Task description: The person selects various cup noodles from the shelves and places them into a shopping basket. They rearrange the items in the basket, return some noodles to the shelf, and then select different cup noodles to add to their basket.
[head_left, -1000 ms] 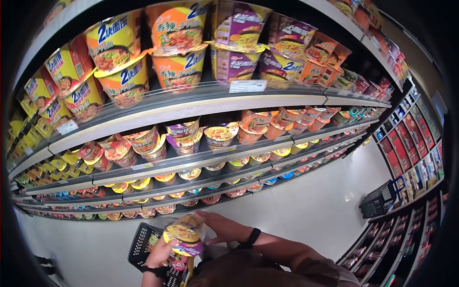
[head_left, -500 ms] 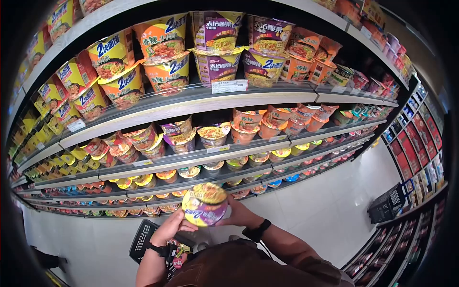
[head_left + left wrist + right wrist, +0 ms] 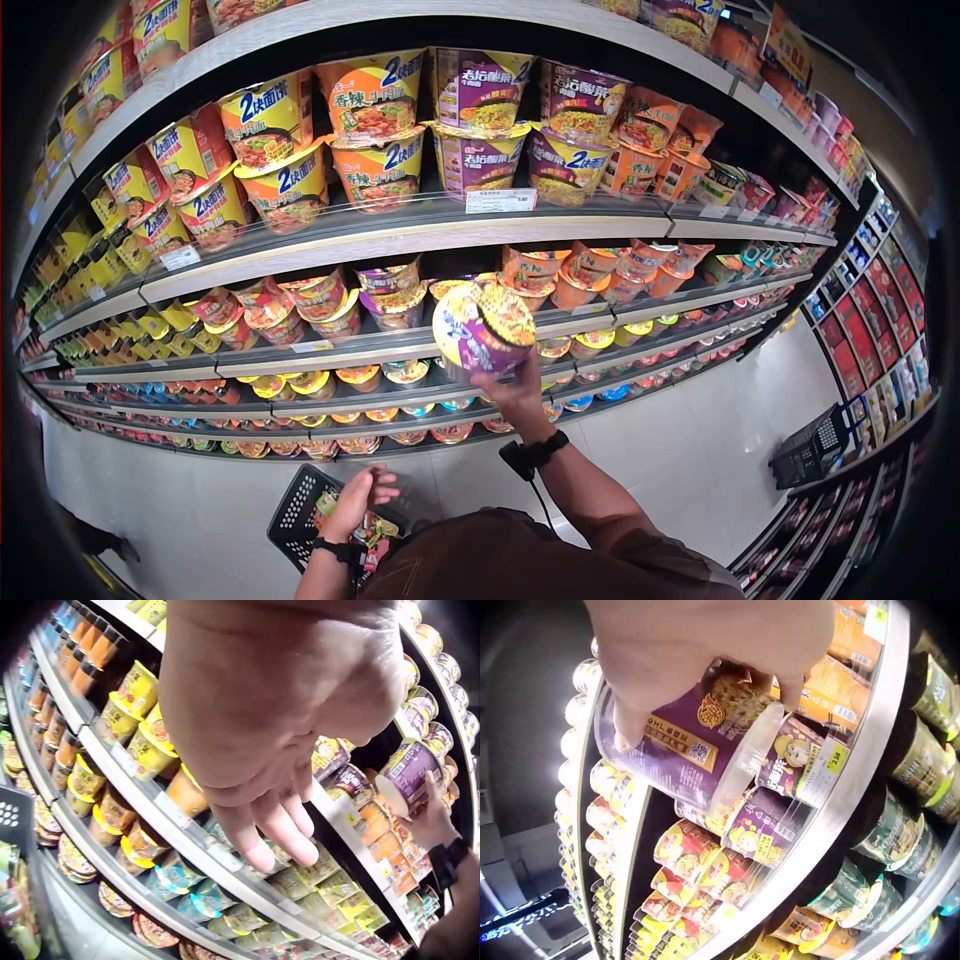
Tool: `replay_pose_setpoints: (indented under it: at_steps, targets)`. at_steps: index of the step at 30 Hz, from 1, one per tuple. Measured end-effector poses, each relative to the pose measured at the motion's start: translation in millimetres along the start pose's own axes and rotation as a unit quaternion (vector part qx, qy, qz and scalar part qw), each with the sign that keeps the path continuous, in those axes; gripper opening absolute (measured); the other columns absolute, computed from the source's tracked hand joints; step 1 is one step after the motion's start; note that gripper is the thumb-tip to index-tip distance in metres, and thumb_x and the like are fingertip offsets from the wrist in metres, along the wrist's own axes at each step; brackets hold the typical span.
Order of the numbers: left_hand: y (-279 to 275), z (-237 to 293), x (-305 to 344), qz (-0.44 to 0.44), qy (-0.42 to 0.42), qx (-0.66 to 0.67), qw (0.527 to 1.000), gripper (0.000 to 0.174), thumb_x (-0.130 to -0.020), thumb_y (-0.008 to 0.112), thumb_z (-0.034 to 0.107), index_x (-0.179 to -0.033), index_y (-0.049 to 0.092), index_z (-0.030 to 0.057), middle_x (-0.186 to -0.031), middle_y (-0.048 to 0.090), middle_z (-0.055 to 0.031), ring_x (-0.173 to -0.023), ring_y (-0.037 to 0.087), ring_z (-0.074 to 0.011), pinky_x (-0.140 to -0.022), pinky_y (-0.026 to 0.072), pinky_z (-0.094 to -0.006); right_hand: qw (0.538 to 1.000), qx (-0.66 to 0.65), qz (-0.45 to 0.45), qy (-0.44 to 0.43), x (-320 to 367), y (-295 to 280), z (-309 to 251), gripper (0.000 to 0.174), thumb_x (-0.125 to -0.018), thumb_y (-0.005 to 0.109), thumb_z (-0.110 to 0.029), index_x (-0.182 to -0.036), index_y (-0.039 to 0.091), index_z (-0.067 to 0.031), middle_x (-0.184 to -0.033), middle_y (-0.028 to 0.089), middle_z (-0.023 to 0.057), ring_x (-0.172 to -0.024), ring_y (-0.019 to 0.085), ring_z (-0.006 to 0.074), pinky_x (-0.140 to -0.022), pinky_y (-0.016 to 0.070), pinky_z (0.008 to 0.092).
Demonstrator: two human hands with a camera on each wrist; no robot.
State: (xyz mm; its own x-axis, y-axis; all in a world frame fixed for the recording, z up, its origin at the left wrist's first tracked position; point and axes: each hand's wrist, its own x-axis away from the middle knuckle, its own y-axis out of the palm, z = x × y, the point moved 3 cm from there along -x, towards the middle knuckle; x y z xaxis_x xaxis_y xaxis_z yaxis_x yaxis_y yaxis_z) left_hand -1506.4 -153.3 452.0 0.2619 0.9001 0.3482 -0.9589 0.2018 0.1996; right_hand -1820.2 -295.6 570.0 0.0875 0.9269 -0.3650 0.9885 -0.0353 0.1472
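Note:
My right hand (image 3: 515,395) grips a purple-and-yellow instant noodle tub (image 3: 487,325), raised in front of the middle shelf with its printed lid showing. In the right wrist view, the fingers and thumb are spread around the tub (image 3: 679,772), and its pale rim faces the shelf's purple tubs (image 3: 761,829). Lower and to the left, my left hand (image 3: 352,498) hangs loosely with nothing in it. It is beside a dark shopping basket (image 3: 287,520) holding colourful packets (image 3: 375,535). The left wrist view shows its relaxed fingers (image 3: 255,840) apart from the shelf goods.
Long curved shelves (image 3: 400,232) carry stacked noodle tubs (image 3: 480,160) in several rows, with price tags (image 3: 500,200) along the edges. A second dark basket (image 3: 810,450) stands on the floor at the right, near another rack (image 3: 865,285). At lower left, a person's foot (image 3: 125,548) shows.
Both hands were at the tub earlier. The left hand has let go and dropped toward the basket, while the right hand has carried the tub up and forward to the shelf.

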Motion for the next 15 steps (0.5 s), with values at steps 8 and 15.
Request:
replay_pose_setpoints:
  at_steps: [8,15]
  targets:
    - [-37,-76,56,0.116,-0.067,0.046,0.99,0.037,-0.105,0.037,0.032,-0.124,0.051,0.003,-0.108,0.065,-0.0094,-0.089,0.066,-0.0167,-0.072,0.0507,-0.0266,0.996,-0.024,0.053,-0.073,-54,28,-16,0.073,-0.074,0.076,-0.003,-0.135,0.035,0.0022,-0.125,0.053,0.0128,-0.113,0.054,0.0204,-0.099,0.0433,0.0328]
    - [-47,-110,77,0.138,-0.088,0.063,0.984,0.032,-0.104,0.042,0.032,-0.113,0.056,0.0048,-0.1,0.066,-0.007,-0.079,0.066,-0.0152,-0.069,0.0519,-0.0266,0.989,0.037,0.121,-0.076,-86,37,0,0.088,-0.072,0.081,-0.008,-0.142,0.029,0.0041,-0.131,0.05,0.0162,-0.119,0.051,0.0232,-0.103,0.0388,0.0341]
